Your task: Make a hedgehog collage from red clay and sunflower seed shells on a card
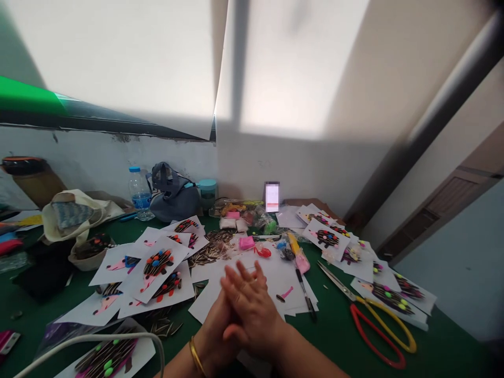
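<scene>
Palm against palm, my left hand (217,323) and my right hand (254,310) are pressed together over the white paper (208,307). The right hand lies across the left, its fingers stretched out; much of the left is hidden behind it. Anything between the palms is out of sight. Just right of the hands, a small pink strip (289,292) and a sunflower seed (280,298) lie on the paper. A black pen (306,294) rests farther right. Beyond the fingertips are a red packet (263,252) and a pink lump of clay (247,242).
Large scissors (366,310) with red and yellow handles lie at right. Seed-decorated hedgehog cards (157,265) overlap at left, more cards (323,236) at right. Sunflower seeds (210,247) are heaped behind. A phone (272,197) stands by the wall; a white cable (98,338) crosses lower left.
</scene>
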Available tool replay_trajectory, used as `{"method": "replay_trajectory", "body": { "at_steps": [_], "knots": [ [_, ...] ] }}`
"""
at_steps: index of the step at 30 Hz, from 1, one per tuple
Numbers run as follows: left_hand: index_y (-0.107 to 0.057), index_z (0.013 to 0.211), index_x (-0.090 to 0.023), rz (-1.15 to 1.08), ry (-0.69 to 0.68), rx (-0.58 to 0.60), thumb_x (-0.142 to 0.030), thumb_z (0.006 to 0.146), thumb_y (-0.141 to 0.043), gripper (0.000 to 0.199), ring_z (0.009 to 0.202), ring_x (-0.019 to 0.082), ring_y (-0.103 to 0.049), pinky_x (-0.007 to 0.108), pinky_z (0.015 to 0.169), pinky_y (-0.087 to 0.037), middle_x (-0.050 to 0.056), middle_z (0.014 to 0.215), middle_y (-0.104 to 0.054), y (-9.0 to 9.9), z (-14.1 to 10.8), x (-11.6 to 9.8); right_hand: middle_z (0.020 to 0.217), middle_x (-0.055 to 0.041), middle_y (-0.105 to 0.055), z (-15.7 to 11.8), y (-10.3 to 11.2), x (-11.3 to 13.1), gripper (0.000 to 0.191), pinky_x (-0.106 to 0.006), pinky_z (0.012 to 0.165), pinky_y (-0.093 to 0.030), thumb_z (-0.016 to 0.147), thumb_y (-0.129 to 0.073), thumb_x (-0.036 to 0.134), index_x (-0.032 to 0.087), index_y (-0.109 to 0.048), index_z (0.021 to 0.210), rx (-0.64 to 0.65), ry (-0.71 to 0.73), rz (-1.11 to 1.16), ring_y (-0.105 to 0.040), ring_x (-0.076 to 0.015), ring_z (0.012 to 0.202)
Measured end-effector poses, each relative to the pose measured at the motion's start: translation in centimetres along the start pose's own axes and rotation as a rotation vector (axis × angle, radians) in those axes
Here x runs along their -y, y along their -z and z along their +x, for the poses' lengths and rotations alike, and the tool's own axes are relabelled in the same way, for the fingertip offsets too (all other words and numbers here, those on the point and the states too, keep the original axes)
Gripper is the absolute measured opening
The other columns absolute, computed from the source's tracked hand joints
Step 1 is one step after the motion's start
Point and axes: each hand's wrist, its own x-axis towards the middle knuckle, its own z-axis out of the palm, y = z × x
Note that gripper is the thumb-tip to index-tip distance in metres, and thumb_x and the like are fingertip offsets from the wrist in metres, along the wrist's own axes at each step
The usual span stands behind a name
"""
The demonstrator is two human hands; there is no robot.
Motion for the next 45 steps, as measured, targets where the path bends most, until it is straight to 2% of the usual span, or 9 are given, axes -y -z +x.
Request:
{"method": "replay_trajectory", "body": {
  "at_steps": [4,10,15,20,27,32,37,42,45],
  "knots": [
    [-0.063,0.125,-0.023,-0.04,0.192,0.287,-0.053,0.091,-0.048,0.048,0.127,0.03,-0.049,0.044,0.104,-0.036,0.011,0.133,-0.059,-0.4,-1.1,-0.6,0.158,-0.0078,-0.025,-0.6,0.8,-3.6,0.064,-0.07,0.112,-0.003,0.091,-0.051,0.053,0.028,-0.034,0.148,0.01,-0.206,-0.058,-0.012,-0.0379,0.146],
    [-0.067,0.113,-0.02,0.115,-0.023,0.121,-0.031,0.081,-0.071,0.034,0.091,0.018,-0.06,0.03,0.083,-0.046,0.009,0.106,-0.067,1.1,0.0,-0.9,0.145,-0.0049,-0.049,-0.4,1.2,-4.2,0.04,-0.062,0.114,-0.015,0.084,-0.068,0.034,0.031,-0.061,0.123,-0.008,-0.263,0.181,-0.027,-0.0322,0.143],
    [-0.068,0.113,-0.02,0.232,-0.024,0.099,-0.036,0.075,-0.076,0.042,0.099,0.023,-0.059,0.035,0.088,-0.045,0.01,0.112,-0.066,1.3,0.2,-0.9,0.13,-0.0034,-0.061,-0.2,1.2,-3.4,0.02,-0.055,0.114,-0.025,0.085,-0.064,0.024,0.029,-0.069,0.103,-0.13,-0.292,0.312,-0.037,-0.028,0.137],
    [-0.072,0.083,-0.014,0.343,-0.008,0.082,-0.048,0.077,-0.072,0.034,0.068,0.013,-0.051,0.028,0.068,-0.04,0.003,0.074,-0.062,0.9,0.0,-1.1,0.12,-0.0039,-0.065,-0.3,1.3,-3.9,0.014,-0.051,0.111,-0.031,0.084,-0.067,0.026,0.029,-0.072,0.097,-0.21,-0.309,0.391,-0.043,-0.0273,0.131],
    [-0.071,0.086,-0.013,0.37,-0.031,-0.004,-0.048,0.074,-0.073,0.037,0.058,0.009,-0.04,0.023,0.058,-0.033,-0.002,0.063,-0.051,1.3,0.4,-1.3,0.115,-0.0056,-0.067,-0.3,1.5,-4.2,0.019,-0.046,0.107,-0.039,0.083,-0.071,0.043,0.028,-0.073,0.095,-0.23,-0.421,0.584,-0.05,-0.0261,0.124],
    [-0.069,0.089,-0.015,0.254,-0.004,-0.09,-0.052,0.073,-0.073,0.04,0.064,0.011,-0.05,0.024,0.062,-0.039,0.001,0.074,-0.059,1.4,0.5,-1.0,0.133,-0.0074,-0.059,-0.3,1.5,-3.9,0.058,-0.051,0.111,-0.033,0.081,-0.06,0.065,0.03,-0.06,0.128,-0.06,-0.356,0.717,-0.042,-0.0287,0.133],
    [-0.066,0.088,-0.018,0.182,0.068,-0.008,-0.048,0.077,-0.071,0.032,0.071,0.012,-0.055,0.025,0.07,-0.043,0.001,0.081,-0.062,1.2,0.2,-0.6,0.123,-0.0066,-0.065,-0.2,1.0,-3.7,0.038,-0.047,0.108,-0.037,0.088,-0.056,0.058,0.03,-0.07,0.109,-0.151,-0.421,0.744,-0.048,-0.0262,0.127],
    [-0.066,0.08,-0.015,0.24,0.058,0.024,-0.049,0.077,-0.071,0.035,0.068,0.012,-0.055,0.026,0.069,-0.044,0.002,0.077,-0.063,1.0,0.0,-0.6,0.132,-0.009,-0.06,-0.2,0.7,-3.6,0.059,-0.048,0.11,-0.037,0.08,-0.065,0.061,0.028,-0.06,0.128,-0.063,-0.379,0.723,-0.045,-0.028,0.131],
    [-0.069,0.084,-0.014,0.256,0.045,0.009,-0.051,0.076,-0.071,0.037,0.068,0.013,-0.056,0.026,0.068,-0.043,0.003,0.076,-0.065,0.8,-0.1,-0.7,0.122,-0.0074,-0.066,-0.3,0.6,-3.4,0.038,-0.045,0.107,-0.04,0.089,-0.059,0.05,0.027,-0.065,0.119,-0.096,-0.373,0.696,-0.049,-0.0253,0.128]
  ]
}}
